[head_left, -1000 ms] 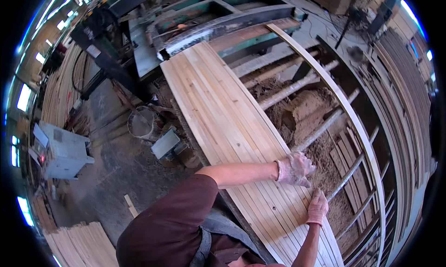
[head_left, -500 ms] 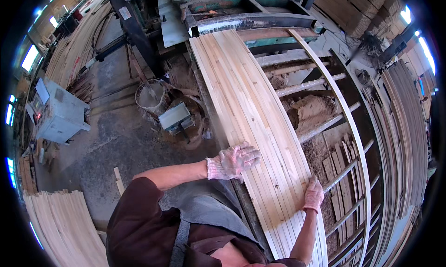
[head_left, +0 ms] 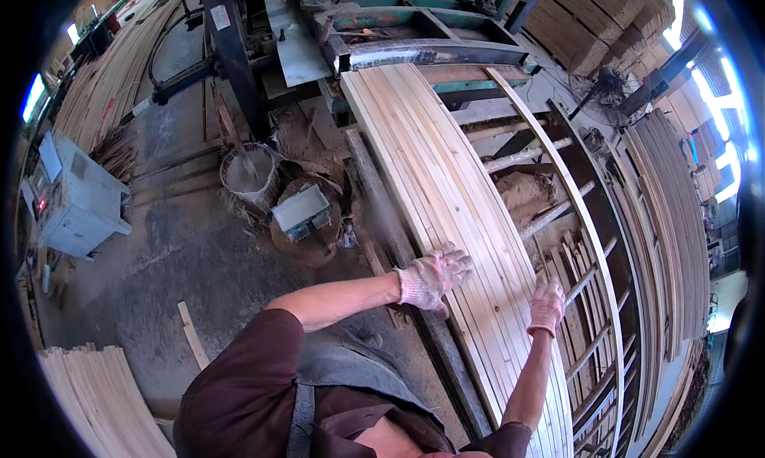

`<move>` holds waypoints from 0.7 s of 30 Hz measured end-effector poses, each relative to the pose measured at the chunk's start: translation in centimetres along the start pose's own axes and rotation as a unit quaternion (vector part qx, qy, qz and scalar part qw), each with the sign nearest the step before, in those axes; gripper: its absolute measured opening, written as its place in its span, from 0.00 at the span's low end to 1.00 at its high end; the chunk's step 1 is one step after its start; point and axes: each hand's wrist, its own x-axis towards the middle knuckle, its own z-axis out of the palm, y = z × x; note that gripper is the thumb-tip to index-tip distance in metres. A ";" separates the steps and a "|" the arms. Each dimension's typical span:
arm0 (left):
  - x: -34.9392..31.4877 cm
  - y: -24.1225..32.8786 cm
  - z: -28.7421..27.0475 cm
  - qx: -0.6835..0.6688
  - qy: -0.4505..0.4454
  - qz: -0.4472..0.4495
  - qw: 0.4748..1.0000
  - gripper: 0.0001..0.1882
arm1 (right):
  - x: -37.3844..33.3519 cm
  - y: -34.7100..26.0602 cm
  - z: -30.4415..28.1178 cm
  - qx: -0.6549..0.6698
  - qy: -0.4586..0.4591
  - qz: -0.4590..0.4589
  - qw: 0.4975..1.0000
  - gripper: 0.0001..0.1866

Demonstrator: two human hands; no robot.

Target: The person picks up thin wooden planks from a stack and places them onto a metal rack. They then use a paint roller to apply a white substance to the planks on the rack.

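A long row of pale wooden strips [head_left: 442,175] lies side by side on a roller frame, running from below my chest to the machine at the far end. On its left edge rests my left hand [head_left: 434,281], in a whitish knit glove; the fingers reach flat over the strips and the thumb hangs down by the side. My right hand [head_left: 547,305], in a pinkish glove, lies against the right edge with fingers stretched forward. One separate curved-looking strip [head_left: 567,167] lies to the right across the rollers [head_left: 550,217].
A green metal machine frame [head_left: 430,56] stands at the far end. On the left are a grey control cabinet [head_left: 84,199], a bucket [head_left: 249,171] and a small metal box on a stand [head_left: 301,211]. Stacked strips lie lower left [head_left: 100,398] and right [head_left: 657,219].
The row of strips has shifted right, baring more of the dark rail on its left. Both hands have moved with it, the right one also a little forward. The view has turned slightly.
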 end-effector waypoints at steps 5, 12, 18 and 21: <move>0.1 -0.3 -0.5 -0.077 -0.009 -0.002 0.997 0.58 | -2.0 -9.3 3.0 0.004 0.088 -0.014 0.996 0.33; -5.2 4.3 -10.0 -0.462 0.328 0.105 0.817 0.31 | -2.8 -8.1 3.8 0.055 0.008 0.014 0.998 0.29; -9.5 11.8 -18.2 -0.412 0.439 0.269 0.752 0.26 | -0.9 -9.8 1.7 -0.196 -0.094 -0.202 0.955 0.28; -10.2 12.2 -19.3 -0.405 0.432 0.277 0.756 0.27 | -7.1 -20.4 -5.4 0.381 -0.114 -0.129 0.908 0.27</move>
